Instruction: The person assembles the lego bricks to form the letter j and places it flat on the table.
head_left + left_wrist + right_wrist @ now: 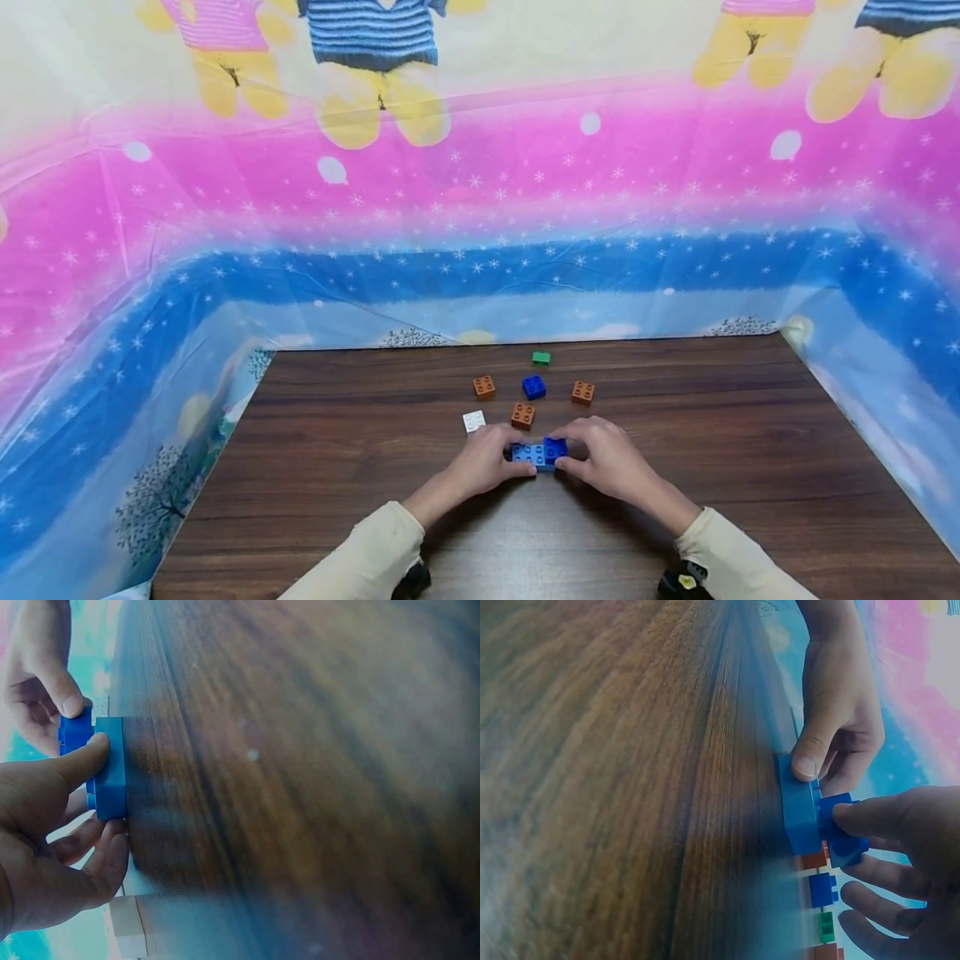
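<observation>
On the dark wood table, a long light blue toy building brick lies with its studs up. My left hand pinches it from the left side, the thumb on the near face and fingers round the far side. A square dark blue brick sits over the right end of the light blue one. My right hand pinches this dark blue brick between thumb and fingers. In the right wrist view the dark blue brick meets the studs of the light blue brick; I cannot tell whether it is fully pressed on.
Beyond the hands lie loose bricks: a white one by the left hand, orange ones, another dark blue one and a green one. A patterned cloth hangs around the table's back and sides.
</observation>
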`<state>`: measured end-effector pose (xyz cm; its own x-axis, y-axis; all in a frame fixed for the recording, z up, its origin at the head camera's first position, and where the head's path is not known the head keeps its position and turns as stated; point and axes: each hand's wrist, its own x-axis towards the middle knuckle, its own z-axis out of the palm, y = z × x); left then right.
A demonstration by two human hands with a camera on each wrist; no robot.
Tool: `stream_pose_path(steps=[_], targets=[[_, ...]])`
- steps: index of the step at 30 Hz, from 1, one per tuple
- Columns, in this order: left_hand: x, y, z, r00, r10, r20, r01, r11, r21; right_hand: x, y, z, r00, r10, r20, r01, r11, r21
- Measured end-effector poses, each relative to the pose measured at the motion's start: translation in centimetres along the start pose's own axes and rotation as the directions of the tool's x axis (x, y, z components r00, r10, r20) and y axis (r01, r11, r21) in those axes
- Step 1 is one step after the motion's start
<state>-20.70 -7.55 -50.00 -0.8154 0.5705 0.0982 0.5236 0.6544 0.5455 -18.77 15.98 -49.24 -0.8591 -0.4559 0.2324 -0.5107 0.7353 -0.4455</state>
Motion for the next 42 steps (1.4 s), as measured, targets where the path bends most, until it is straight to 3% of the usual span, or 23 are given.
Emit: stream_pose_path(steps=[11,42], targets=[[0.14,-0.08,-0.01,0.999,0.032,-0.015,-0.032,0.999,-0.008,0.25,0.10,-0.14,1.000,0.013,0.016,-0.013,1.000,0.023],[0.15,-0.04,0.00,1.000,0.026,-0.004,-0.026,1.000,-0.015,0.71,0.28,-0.54,0.996,0.025,0.086,-0.031,0.997,0.070]])
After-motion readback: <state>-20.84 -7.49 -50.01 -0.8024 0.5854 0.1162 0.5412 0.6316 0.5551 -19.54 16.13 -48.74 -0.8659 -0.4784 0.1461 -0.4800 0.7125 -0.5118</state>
